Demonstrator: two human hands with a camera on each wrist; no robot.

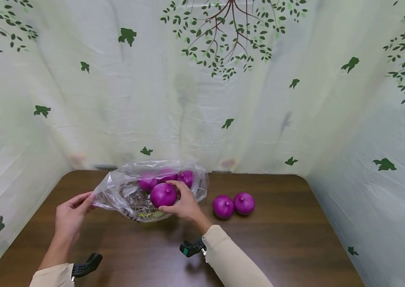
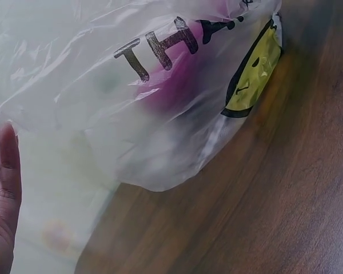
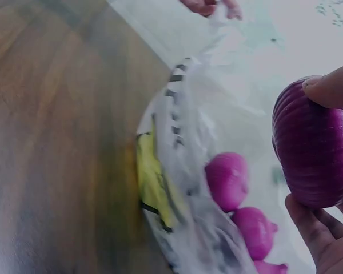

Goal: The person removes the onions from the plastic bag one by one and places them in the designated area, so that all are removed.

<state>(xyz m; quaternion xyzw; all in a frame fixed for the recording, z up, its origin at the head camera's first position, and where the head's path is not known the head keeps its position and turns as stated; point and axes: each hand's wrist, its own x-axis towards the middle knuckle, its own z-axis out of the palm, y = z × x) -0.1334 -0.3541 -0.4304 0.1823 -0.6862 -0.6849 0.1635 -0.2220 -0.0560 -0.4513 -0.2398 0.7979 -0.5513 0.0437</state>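
A clear plastic bag (image 1: 116,191) with dark lettering and a yellow printed figure (image 2: 252,77) lies on the table, its mouth held up at the left. My left hand (image 1: 70,217) pinches the bag's edge there. In my right hand (image 1: 187,203) is a purple onion (image 1: 163,195), gripped between thumb and fingers over the bag. Behind it, three more onions (image 3: 227,181) lie inside the bag. To the right of the bag, two onions (image 1: 223,206) sit side by side on the table. In the left wrist view, one onion shows blurred through the plastic.
The brown wooden table (image 1: 277,239) has a curtain (image 1: 195,99) printed with leaves and branches behind it and at both sides. A black wrist device (image 1: 87,266) is strapped at the left sleeve, another (image 1: 192,248) at the right.
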